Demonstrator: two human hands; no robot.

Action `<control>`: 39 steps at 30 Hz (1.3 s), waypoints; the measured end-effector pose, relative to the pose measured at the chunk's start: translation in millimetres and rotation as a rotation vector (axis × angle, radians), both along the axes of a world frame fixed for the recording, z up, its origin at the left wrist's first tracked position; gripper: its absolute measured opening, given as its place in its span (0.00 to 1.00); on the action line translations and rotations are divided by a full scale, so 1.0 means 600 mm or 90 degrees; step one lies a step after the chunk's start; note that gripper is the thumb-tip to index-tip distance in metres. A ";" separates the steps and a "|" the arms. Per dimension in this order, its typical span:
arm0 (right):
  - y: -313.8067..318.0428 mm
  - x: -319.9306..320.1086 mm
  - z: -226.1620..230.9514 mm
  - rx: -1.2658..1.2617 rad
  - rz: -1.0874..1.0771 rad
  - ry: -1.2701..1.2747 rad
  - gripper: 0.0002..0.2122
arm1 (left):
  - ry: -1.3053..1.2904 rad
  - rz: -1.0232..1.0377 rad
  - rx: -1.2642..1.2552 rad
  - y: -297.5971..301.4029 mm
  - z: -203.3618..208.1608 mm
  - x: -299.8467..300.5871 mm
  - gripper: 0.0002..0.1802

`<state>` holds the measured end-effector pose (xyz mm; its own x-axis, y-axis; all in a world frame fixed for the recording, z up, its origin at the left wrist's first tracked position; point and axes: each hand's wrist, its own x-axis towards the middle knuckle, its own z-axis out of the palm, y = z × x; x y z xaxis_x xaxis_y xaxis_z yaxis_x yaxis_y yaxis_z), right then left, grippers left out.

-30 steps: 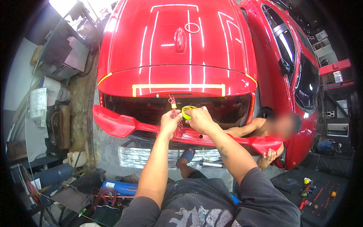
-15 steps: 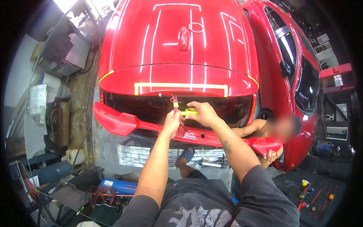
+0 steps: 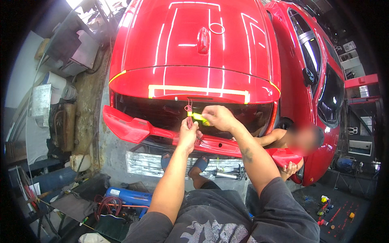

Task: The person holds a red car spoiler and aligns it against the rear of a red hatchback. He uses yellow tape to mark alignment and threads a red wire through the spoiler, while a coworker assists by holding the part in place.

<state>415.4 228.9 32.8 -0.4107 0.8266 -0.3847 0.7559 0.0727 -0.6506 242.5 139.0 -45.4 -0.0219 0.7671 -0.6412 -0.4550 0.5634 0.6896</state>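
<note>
My left hand point(image 3: 187, 137) is closed around a bundle of thin red wires point(image 3: 189, 107), whose upper end runs to the rear edge of the red car roof point(image 3: 170, 48). In my right hand point(image 3: 222, 117) is yellow tape point(image 3: 198, 117), pinched beside the bundle. A band of this tape lies against the wires just above my left fingers. Below my hands a long red spoiler point(image 3: 129, 126) stretches across the car's rear. At its right end, a co-worker's hand point(image 3: 289, 168) grips it. My fingers partly hide the tape's far end.
Yellow tape strips point(image 3: 198, 90) mark the roof's rear edge. A second red car point(image 3: 324, 97) stands close on the right, with the co-worker crouching beside it. On the floor lie a blue cylinder point(image 3: 129, 195), a silver tube point(image 3: 226, 175) and several small parts at lower right.
My right hand has tilted and risen slightly, with a wider stretch of tape showing between it and the wires. My left hand still holds the bundle. The view has shifted slightly.
</note>
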 end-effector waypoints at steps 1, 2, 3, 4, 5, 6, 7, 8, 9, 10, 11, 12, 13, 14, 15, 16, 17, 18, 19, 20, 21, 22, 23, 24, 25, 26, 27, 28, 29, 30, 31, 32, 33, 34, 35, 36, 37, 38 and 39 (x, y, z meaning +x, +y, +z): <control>-0.002 -0.014 -0.005 0.066 0.071 0.031 0.12 | 0.071 -0.034 0.085 -0.004 -0.006 0.003 0.18; -0.003 -0.046 0.030 0.066 0.115 -0.059 0.13 | 0.055 -0.020 0.101 -0.008 -0.010 0.000 0.20; -0.002 -0.062 0.033 0.072 0.127 -0.113 0.13 | 0.036 -0.013 0.120 -0.008 -0.010 0.001 0.22; 0.001 -0.070 0.034 0.077 0.139 -0.168 0.14 | 0.016 -0.006 0.140 -0.009 -0.010 0.003 0.24; 0.002 -0.076 0.031 0.081 0.153 -0.178 0.14 | 0.006 -0.031 0.150 -0.010 0.000 -0.003 0.28; 0.003 -0.080 0.028 0.085 0.167 -0.188 0.15 | -0.009 -0.032 0.160 -0.009 0.009 -0.005 0.27; 0.003 -0.083 0.025 0.089 0.181 -0.199 0.15 | -0.024 -0.033 0.169 -0.007 0.018 -0.004 0.27; 0.004 -0.086 0.025 0.079 0.176 -0.209 0.15 | -0.039 -0.031 0.178 -0.008 0.023 -0.004 0.27; 0.005 -0.089 0.026 0.069 0.170 -0.218 0.15 | -0.119 0.004 0.165 -0.011 0.020 -0.009 0.24; 0.004 -0.091 0.026 0.059 0.164 -0.228 0.15 | -0.199 0.039 0.151 -0.015 0.016 -0.016 0.21; 0.004 -0.092 0.028 0.053 0.150 -0.231 0.14 | -0.280 0.073 0.139 -0.016 0.009 -0.019 0.18; 0.004 -0.091 0.029 0.047 0.136 -0.234 0.14 | -0.260 0.091 0.112 -0.018 0.000 -0.018 0.16; 0.002 -0.090 0.029 0.041 0.122 -0.236 0.13 | -0.240 0.108 0.085 -0.021 -0.009 -0.017 0.15; -0.002 -0.090 0.028 0.042 0.119 -0.234 0.13 | -0.219 0.125 0.057 -0.024 -0.018 -0.016 0.13; -0.007 -0.089 0.026 0.043 0.116 -0.230 0.13 | -0.204 0.133 0.071 -0.027 -0.027 -0.013 0.12; -0.011 -0.088 0.022 0.044 0.114 -0.227 0.13 | -0.237 0.155 0.044 -0.028 -0.037 -0.014 0.11; -0.011 -0.077 0.007 0.041 0.102 -0.181 0.12 | -0.272 0.174 0.017 -0.026 -0.041 -0.014 0.11; -0.012 -0.063 -0.015 0.038 0.091 -0.133 0.12 | -0.306 0.194 -0.010 -0.026 -0.044 -0.016 0.11; -0.013 -0.049 -0.037 0.035 0.080 -0.085 0.12 | -0.347 0.205 -0.025 -0.023 -0.047 -0.018 0.11; -0.013 -0.041 -0.056 -0.016 0.045 -0.032 0.12 | -0.385 0.219 -0.041 -0.018 -0.053 -0.024 0.11; -0.015 -0.027 -0.071 -0.067 0.007 0.016 0.12 | -0.428 0.230 -0.057 -0.013 -0.052 -0.024 0.11; -0.017 -0.017 -0.088 -0.118 -0.033 0.064 0.13 | -0.428 0.235 -0.071 -0.010 -0.051 -0.025 0.11; -0.018 -0.003 -0.116 -0.147 -0.036 0.117 0.15 | -0.431 0.234 -0.087 -0.006 -0.045 -0.020 0.12; -0.022 0.002 -0.129 -0.140 -0.049 0.139 0.15 | -0.433 0.236 -0.100 -0.003 -0.045 -0.016 0.12; -0.029 0.006 -0.142 -0.134 -0.062 0.162 0.15 | -0.441 0.224 -0.083 -0.001 -0.045 -0.009 0.12; -0.034 -0.008 -0.137 -0.131 -0.070 0.190 0.15 | -0.443 0.219 -0.065 -0.003 -0.054 -0.008 0.12; -0.033 -0.016 -0.130 -0.050 -0.011 0.121 0.15 | -0.446 0.214 -0.048 -0.004 -0.064 -0.007 0.12; -0.029 -0.026 -0.123 -0.058 -0.023 0.104 0.15 | -0.438 0.219 -0.044 -0.004 -0.073 -0.008 0.11; -0.027 -0.031 -0.122 -0.065 -0.038 0.086 0.14 | -0.431 0.219 -0.043 -0.003 -0.078 -0.007 0.11; -0.026 -0.035 -0.121 -0.072 -0.053 0.068 0.14 | -0.424 0.220 -0.041 -0.003 -0.083 -0.007 0.10; -0.027 -0.038 -0.120 -0.108 -0.061 0.043 0.13 | -0.416 0.235 -0.053 -0.008 -0.088 -0.005 0.09; -0.024 -0.035 -0.128 -0.087 -0.061 0.050 0.13 | -0.412 0.246 -0.062 -0.010 -0.087 0.002 0.09; -0.026 -0.030 -0.142 -0.070 -0.062 0.055 0.12 | -0.410 0.258 -0.075 -0.012 -0.079 0.011 0.08; -0.028 -0.024 -0.155 -0.052 -0.062 0.059 0.12 | -0.401 0.260 -0.085 -0.009 -0.071 0.021 0.08; -0.030 -0.034 -0.146 -0.026 -0.073 0.063 0.10 | -0.386 0.272 -0.095 -0.003 -0.054 0.019 0.07; -0.031 -0.035 -0.140 -0.069 -0.097 0.096 0.10 | -0.374 0.281 -0.104 0.000 -0.048 0.020 0.07; -0.029 -0.035 -0.135 -0.112 -0.121 0.128 0.10 | -0.392 0.281 -0.105 0.001 -0.043 0.022 0.07; -0.026 -0.029 -0.135 -0.152 -0.149 0.159 0.10 | -0.412 0.277 -0.104 0.004 -0.039 0.026 0.07; -0.025 -0.021 -0.147 -0.247 -0.185 0.258 0.11 | -0.432 0.272 -0.103 0.005 -0.036 0.028 0.08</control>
<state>403.0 214.0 -55.5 -0.3670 0.7579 -0.5393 0.3970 -0.3967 -0.8277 259.4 142.1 -66.8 0.1406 0.6774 -0.7220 -0.9422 0.3155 0.1125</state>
